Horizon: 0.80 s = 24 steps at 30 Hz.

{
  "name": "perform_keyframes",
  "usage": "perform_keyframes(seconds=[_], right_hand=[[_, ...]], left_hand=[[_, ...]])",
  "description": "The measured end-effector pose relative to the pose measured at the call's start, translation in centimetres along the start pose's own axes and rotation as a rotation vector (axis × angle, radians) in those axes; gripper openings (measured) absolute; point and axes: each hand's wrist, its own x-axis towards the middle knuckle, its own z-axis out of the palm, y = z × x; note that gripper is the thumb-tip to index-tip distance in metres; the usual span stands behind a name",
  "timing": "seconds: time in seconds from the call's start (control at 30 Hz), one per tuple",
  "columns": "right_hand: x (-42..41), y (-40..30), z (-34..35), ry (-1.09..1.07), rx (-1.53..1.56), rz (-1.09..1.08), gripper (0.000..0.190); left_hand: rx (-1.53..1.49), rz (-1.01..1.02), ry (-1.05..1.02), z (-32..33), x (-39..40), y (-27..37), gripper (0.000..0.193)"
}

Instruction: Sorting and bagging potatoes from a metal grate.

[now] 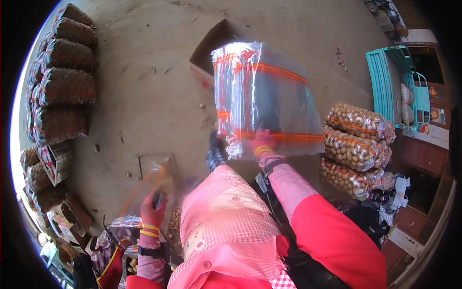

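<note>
My right hand [264, 140], in a pink glove, grips the lower edge of a large clear plastic sack [288, 108] with orange bands. It seems to be a folded stack of sacks, raised before me, with frayed white and red ends along its left side. My left hand [153, 209], also gloved, is low at the left with its fingers curled. Something dark shows between its thumb and fingers; whether it is an object or the glove's palm cannot be told. Blurred clear plastic film with an orange band [135, 195] lies around that hand.
Filled sacks of round, potato-like produce [348, 148] are stacked at right, beside a turquoise cargo bed [379, 85]. More filled sacks [66, 86] line the left side. An open cardboard box [202, 54] stands ahead. Small loose produce [175, 222] lies low at left, near a person's sleeve [110, 269].
</note>
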Motion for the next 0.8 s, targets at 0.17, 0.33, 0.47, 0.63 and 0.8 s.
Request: perform_keyframes(seconds=[0.17,0.33,0.47,0.63,0.8], right_hand=[[4.3,2.3,3.6,-0.103,0.114,-0.184,0.031],[3.8,3.2,2.2,0.103,0.231,-0.106,0.060],[3.8,3.2,3.0,0.017,0.091,-0.158,0.073],[5.1,3.5,5.2,-0.077,0.282,-0.096,0.045],[6.9,6.7,7.8,-0.014,1.071,0.069,0.016]], left_hand=[[0.118,0.066,-0.157,3.2,3.9,4.6,0.031],[0.228,0.167,-0.232,5.3,7.7,6.3,0.032],[0.316,0.274,-0.325,6.6,10.9,9.3,0.034],[0.352,0.210,-0.377,7.1,13.0,12.3,0.033],[0.313,0.144,-0.371,6.7,13.2,12.6,0.030]])
